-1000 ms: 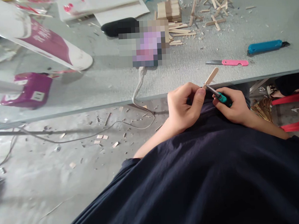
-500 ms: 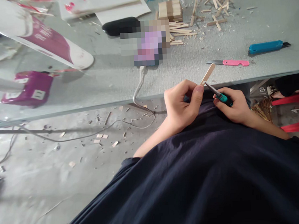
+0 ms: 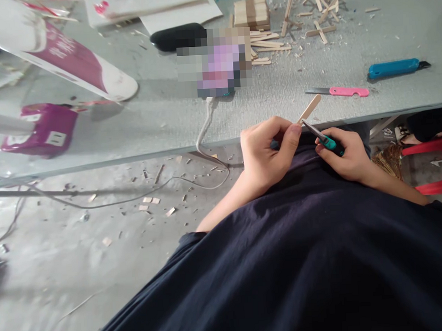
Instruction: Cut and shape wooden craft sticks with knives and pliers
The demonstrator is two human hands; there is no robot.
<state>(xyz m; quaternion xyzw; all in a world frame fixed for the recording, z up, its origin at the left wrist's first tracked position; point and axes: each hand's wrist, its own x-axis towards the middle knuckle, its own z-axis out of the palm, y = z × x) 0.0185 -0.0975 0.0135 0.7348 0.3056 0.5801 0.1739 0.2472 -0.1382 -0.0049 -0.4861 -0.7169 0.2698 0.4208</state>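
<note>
Pinched between the thumb and fingers of my left hand [image 3: 274,150] is a wooden craft stick [image 3: 311,107], its free end pointing up and right over the table's front edge. My right hand [image 3: 344,151] is closed round a pair of pliers [image 3: 325,138] with dark, teal-marked handles. The narrow metal jaws touch the stick close to my left thumb; whether they grip it I cannot tell. Beyond the hands on the table lie a pink-handled knife [image 3: 348,91] and a blue utility knife [image 3: 394,69].
A bundle of craft sticks [image 3: 250,13], loose sticks [image 3: 270,45] and crossed sticks [image 3: 321,31] lie farther back. A blurred-out device [image 3: 221,69] trails a white cable [image 3: 204,127] over the edge. At left are a purple box [image 3: 52,127] and a white-and-pink package [image 3: 78,54]. Wood scraps litter the floor.
The free end of the craft stick has shifted very slightly to the right. Both hands otherwise keep nearly the same place and hold.
</note>
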